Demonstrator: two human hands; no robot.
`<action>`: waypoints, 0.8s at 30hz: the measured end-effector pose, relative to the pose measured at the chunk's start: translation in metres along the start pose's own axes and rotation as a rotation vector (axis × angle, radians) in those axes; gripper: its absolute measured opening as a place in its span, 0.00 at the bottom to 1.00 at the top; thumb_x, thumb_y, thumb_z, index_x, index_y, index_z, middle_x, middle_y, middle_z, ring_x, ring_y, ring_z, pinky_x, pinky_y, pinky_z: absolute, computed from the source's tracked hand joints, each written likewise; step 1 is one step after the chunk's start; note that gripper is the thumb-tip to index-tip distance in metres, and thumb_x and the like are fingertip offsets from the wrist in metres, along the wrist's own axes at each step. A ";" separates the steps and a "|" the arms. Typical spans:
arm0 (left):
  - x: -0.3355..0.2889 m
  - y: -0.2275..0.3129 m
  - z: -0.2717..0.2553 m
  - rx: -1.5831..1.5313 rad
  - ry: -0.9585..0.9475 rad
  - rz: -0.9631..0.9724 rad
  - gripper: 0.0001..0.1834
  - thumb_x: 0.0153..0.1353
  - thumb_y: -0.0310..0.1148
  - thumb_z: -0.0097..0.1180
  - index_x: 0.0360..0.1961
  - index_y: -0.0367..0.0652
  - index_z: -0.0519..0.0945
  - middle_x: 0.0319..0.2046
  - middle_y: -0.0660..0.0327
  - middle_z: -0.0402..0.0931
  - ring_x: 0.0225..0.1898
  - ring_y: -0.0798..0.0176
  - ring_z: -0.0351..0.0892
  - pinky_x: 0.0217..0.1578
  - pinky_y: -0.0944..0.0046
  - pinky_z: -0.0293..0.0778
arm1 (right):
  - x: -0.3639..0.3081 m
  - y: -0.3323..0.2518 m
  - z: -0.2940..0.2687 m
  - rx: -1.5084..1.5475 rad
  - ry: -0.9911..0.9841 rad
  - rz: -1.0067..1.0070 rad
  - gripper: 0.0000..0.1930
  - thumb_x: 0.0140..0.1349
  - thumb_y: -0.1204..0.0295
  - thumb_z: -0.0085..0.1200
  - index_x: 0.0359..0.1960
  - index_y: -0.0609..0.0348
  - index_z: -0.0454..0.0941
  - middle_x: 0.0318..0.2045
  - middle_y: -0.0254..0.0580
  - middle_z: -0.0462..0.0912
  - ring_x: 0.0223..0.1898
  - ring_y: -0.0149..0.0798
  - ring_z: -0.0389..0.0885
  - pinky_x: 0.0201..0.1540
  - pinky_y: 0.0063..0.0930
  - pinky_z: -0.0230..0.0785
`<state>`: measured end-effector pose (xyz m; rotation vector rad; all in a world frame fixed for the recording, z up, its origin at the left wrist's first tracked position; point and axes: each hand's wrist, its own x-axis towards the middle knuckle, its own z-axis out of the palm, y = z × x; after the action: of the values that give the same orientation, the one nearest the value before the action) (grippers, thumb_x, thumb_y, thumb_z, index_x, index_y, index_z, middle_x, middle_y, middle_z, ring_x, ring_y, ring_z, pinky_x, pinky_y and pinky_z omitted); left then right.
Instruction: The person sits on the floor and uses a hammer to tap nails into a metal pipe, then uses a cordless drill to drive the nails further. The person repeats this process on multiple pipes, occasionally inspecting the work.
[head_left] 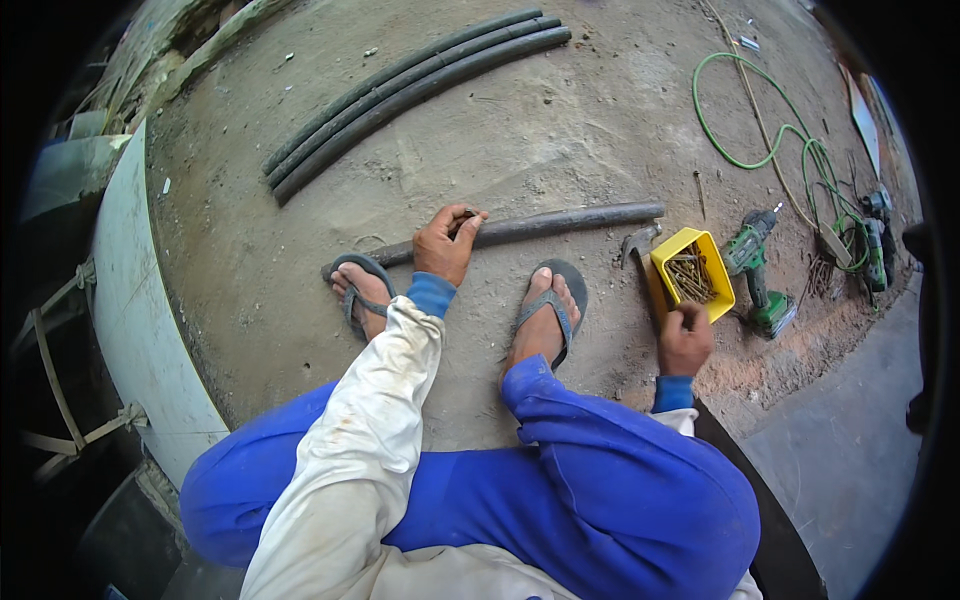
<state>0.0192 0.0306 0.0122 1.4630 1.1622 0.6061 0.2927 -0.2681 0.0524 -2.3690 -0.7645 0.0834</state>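
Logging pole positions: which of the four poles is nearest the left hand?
The lone pole, by the feet; the other three lie side by side, farther off.

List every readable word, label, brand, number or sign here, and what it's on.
None: no text is legible in the head view.
Green-and-black drill: any markings are too small to read.
Green-and-black power tool at far right: too small and blurred to read.
Yellow box: no lettering I can make out.

Diffuse light, soft shadows; dirt floor [470,130] ahead of hands [442,250] bright, far left dark. Fisheye bends edges, rim black.
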 end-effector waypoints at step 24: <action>0.000 -0.015 0.017 0.113 0.118 0.169 0.08 0.63 0.26 0.71 0.43 0.40 0.89 0.39 0.53 0.89 0.39 0.56 0.91 0.40 0.59 0.83 | -0.003 -0.119 0.014 0.423 -0.644 0.272 0.18 0.83 0.60 0.46 0.60 0.61 0.75 0.27 0.36 0.83 0.22 0.27 0.78 0.23 0.26 0.70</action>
<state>0.0292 0.0213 -0.0060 1.6521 1.1874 0.7616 0.2272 -0.1872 0.1122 -2.0135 -0.6149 1.0535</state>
